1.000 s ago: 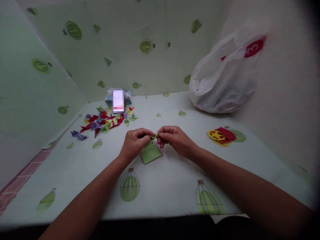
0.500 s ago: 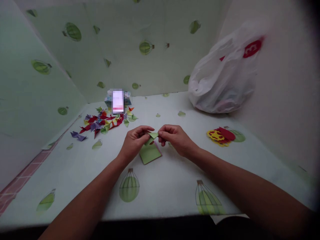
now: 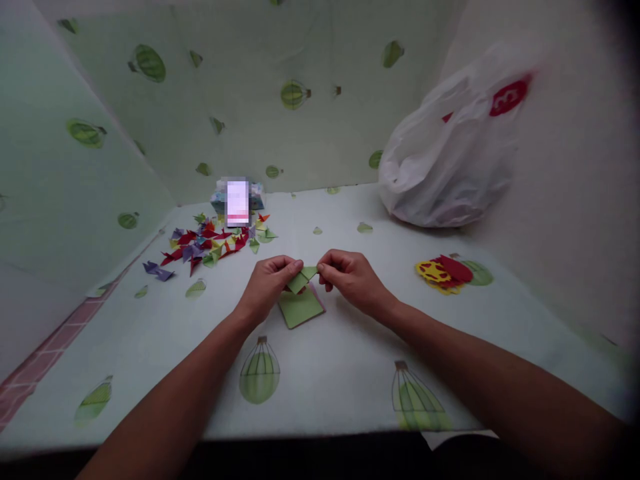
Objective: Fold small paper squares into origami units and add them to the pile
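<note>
Between my two hands is a small piece of folded green paper (image 3: 300, 281), with creased, pointed flaps. My left hand (image 3: 270, 283) pinches its left side between thumb and fingers. At the paper's right tip, my right hand (image 3: 347, 273) has thumb and forefinger closed on it. Just below, a square stack of green paper (image 3: 301, 308) lies flat on the table, its far part hidden behind the folded piece and my left hand.
Many-coloured folded paper pieces (image 3: 205, 245) are heaped at the back left. Behind them a blurred lit screen (image 3: 237, 200) leans on a patterned box (image 3: 257, 198). A white plastic bag (image 3: 450, 160) stands back right. Red and yellow cut-outs (image 3: 443, 272) lie at right.
My left thumb and fingers have shifted on the folded green paper, which now shows more of its flaps. My right hand keeps its pinch at the tip. The view has moved slightly.
</note>
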The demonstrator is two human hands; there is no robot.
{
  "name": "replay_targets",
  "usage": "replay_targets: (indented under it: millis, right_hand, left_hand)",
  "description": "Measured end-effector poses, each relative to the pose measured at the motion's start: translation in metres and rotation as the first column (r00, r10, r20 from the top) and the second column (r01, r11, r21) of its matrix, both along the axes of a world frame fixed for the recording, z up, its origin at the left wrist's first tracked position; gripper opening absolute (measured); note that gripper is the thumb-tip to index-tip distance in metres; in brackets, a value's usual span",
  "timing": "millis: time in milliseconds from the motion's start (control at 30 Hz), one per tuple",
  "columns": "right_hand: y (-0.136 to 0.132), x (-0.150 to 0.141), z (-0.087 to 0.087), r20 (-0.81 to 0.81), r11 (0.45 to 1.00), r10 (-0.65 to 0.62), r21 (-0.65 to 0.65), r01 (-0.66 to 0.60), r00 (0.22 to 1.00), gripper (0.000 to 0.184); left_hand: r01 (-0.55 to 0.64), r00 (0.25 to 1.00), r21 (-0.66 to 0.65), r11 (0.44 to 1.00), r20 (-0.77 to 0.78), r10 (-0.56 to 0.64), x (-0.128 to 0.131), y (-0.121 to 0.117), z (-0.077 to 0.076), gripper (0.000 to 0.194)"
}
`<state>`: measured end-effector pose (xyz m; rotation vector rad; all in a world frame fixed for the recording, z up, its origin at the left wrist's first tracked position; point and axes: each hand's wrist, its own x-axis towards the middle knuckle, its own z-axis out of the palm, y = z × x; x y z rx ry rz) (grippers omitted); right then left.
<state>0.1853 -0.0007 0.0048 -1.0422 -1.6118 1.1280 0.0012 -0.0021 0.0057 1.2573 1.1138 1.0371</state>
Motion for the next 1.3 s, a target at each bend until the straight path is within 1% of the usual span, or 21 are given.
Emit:
replay_targets:
  millis: [100, 200, 367, 467, 533, 633, 733, 800, 867, 933, 1033, 1100, 1200, 1300]
  right_hand:
    - [0.0006, 0.0007, -0.0004, -0.014, 1.000, 0.012, -0.014, -0.012, 1.000, 0.014]
    - [0.0019, 0.0021, -0.0016, -0.056, 0.993, 0.080, -0.086, -0.085, 0.995, 0.015]
    - [0.0036, 0.0025, -0.0053, -0.191, 0.962, 0.139, -0.207, -0.178, 0.972, 0.032]
    - [0.0039, 0.0018, -0.0075, -0.210, 0.940, 0.176, -0.253, -0.227, 0.962, 0.032]
    - [0.0043, 0.0014, -0.0086, -0.202, 0.938, 0.189, -0.252, -0.237, 0.961, 0.030]
    - [0.0049, 0.0011, -0.0091, -0.157, 0.953, 0.192, -0.207, -0.222, 0.969, 0.028]
    - [0.0049, 0.0008, -0.0074, -0.030, 0.977, 0.179, -0.110, -0.181, 0.983, 0.027]
    - [0.0044, 0.0006, -0.0054, 0.073, 0.990, 0.144, -0.027, -0.142, 0.987, 0.027]
    - [0.0035, 0.0005, -0.0035, 0.129, 0.993, 0.114, 0.014, -0.117, 0.985, 0.028]
    - [0.0028, 0.0007, -0.0028, 0.098, 0.991, 0.130, -0.030, -0.128, 0.987, 0.028]
    - [0.0027, 0.0008, -0.0043, -0.042, 0.966, 0.199, -0.160, -0.204, 0.979, 0.026]
    - [0.0031, 0.0003, -0.0061, -0.111, 0.949, 0.222, -0.202, -0.240, 0.969, 0.026]
    - [0.0033, -0.0013, -0.0074, -0.128, 0.952, 0.224, -0.185, -0.245, 0.966, 0.023]
    - [0.0024, -0.0025, -0.0058, -0.104, 0.968, 0.197, -0.140, -0.210, 0.975, 0.016]
  left_hand:
    - [0.008, 0.999, 0.040, 0.999, -0.033, -0.006, -0.0011, 0.0013, -0.0008, 0.030]
    - [0.007, 0.991, 0.135, 0.991, -0.131, 0.011, -0.0025, 0.0022, -0.0005, 0.028]
    - [0.042, 0.946, 0.322, 0.946, -0.316, 0.065, -0.0021, 0.0000, 0.0011, 0.023]
    - [0.064, 0.927, 0.376, 0.924, -0.366, 0.085, -0.0002, -0.0019, 0.0012, 0.021]
    - [0.064, 0.921, 0.386, 0.920, -0.378, 0.094, 0.0007, -0.0024, 0.0010, 0.021]
    - [0.053, 0.922, 0.370, 0.927, -0.375, 0.097, 0.0009, -0.0020, 0.0005, 0.022]
    - [0.048, 0.933, 0.330, 0.943, -0.353, 0.076, 0.0005, -0.0014, -0.0001, 0.024]
    - [0.046, 0.941, 0.305, 0.951, -0.332, 0.061, 0.0006, -0.0012, -0.0002, 0.025]
    - [0.044, 0.945, 0.292, 0.955, -0.322, 0.055, 0.0009, -0.0014, 0.0002, 0.025]
    - [0.048, 0.940, 0.303, 0.952, -0.336, 0.060, 0.0014, -0.0021, 0.0011, 0.024]
    - [0.072, 0.919, 0.351, 0.934, -0.387, 0.075, 0.0018, -0.0035, 0.0024, 0.022]
    - [0.086, 0.905, 0.382, 0.920, -0.416, 0.087, 0.0018, -0.0041, 0.0026, 0.021]
    - [0.088, 0.894, 0.411, 0.907, -0.434, 0.110, 0.0014, -0.0042, 0.0015, 0.020]
    - [0.070, 0.892, 0.432, 0.899, -0.431, 0.137, 0.0009, -0.0038, -0.0001, 0.021]
